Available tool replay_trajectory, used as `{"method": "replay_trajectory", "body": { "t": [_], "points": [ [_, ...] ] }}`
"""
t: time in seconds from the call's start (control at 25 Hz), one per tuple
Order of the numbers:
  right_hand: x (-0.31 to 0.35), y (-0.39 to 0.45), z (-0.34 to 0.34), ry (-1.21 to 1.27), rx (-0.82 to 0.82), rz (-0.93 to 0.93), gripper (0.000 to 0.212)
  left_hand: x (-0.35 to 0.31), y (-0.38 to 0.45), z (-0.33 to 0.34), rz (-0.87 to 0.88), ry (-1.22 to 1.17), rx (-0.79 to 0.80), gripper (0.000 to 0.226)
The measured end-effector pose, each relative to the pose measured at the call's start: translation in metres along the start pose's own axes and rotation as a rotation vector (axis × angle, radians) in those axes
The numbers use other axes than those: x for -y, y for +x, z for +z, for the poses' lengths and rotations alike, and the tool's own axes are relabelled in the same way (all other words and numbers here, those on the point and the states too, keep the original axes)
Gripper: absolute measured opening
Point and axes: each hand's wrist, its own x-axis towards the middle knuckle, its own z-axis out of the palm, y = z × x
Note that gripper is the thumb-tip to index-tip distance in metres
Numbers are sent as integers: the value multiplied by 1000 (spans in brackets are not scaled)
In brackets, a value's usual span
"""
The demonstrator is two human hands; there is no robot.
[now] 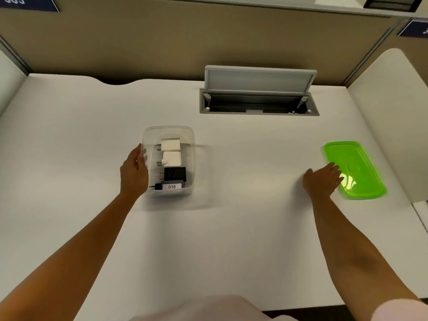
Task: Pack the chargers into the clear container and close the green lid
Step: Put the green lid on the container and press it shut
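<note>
The clear container (190, 144) stands on the white desk, left of centre, with no lid on it. Inside lie two white chargers (171, 144) (172, 158), a black charger (175, 174) and a small dark one (158, 186) beside a label reading 018. My left hand (134, 172) grips the container's left wall. The green lid (357, 167) lies flat on the desk at the far right. My right hand (323, 180) rests with spread fingers on the lid's near left edge, not closed around it.
An open cable hatch (259, 100) with a raised grey flap sits in the desk behind the centre. A beige partition runs along the back. A white side panel (391, 126) stands just right of the lid.
</note>
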Motion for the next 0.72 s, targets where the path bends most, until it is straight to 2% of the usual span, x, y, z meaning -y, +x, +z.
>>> {"method": "replay_trajectory", "body": {
  "t": [0.12, 0.28, 0.48, 0.72],
  "points": [
    [-2, -1, 1, -34, -41, -17, 57, -2, -1, 0, 11, 4, -3, 43],
    [11, -14, 1, -57, -91, -144, 36, -2, -1, 1, 6, -8, -8, 43],
    [36, -45, 9, 37, -71, -291, 36, -1, -1, 0, -7, -30, -25, 42],
    [97, -83, 5, 335, -11, -284, 41, -6, -4, -1, 2, -22, -26, 42]
  ]
}}
